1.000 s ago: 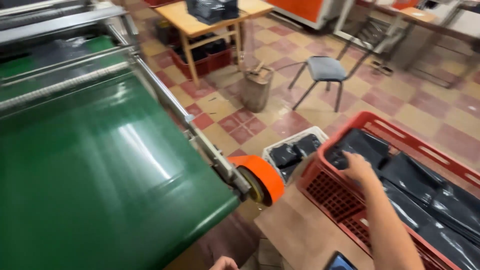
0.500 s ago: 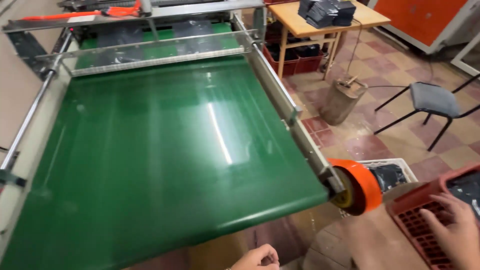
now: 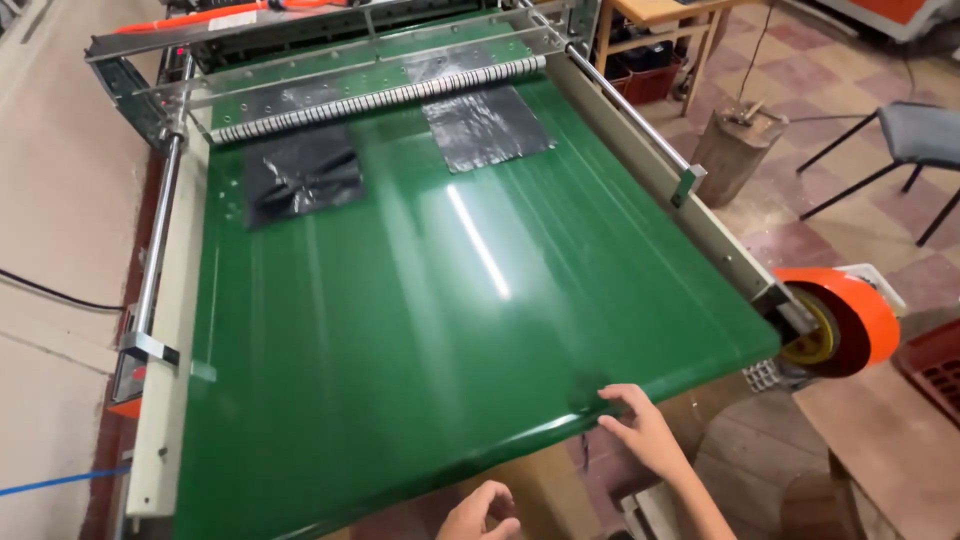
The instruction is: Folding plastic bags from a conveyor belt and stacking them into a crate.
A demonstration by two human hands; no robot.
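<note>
Conveyor belt [image 3: 420, 300]: my right hand [image 3: 645, 430] rests at its near edge, fingers spread, holding nothing.
Left hand [image 3: 482, 515]: loosely curled, empty.
Black bags [image 3: 487, 127]: far end, awaiting collection.

A checkered tile floor [image 3: 800, 215] spreads on the right. On it stand a grey chair [image 3: 915, 135] and a wooden table [image 3: 665, 15]. Bare concrete floor [image 3: 50, 200] lies on the left.

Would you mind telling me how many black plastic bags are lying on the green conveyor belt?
2: left black bag and right black bag, both at the belt's far end; more may be hidden.
</note>
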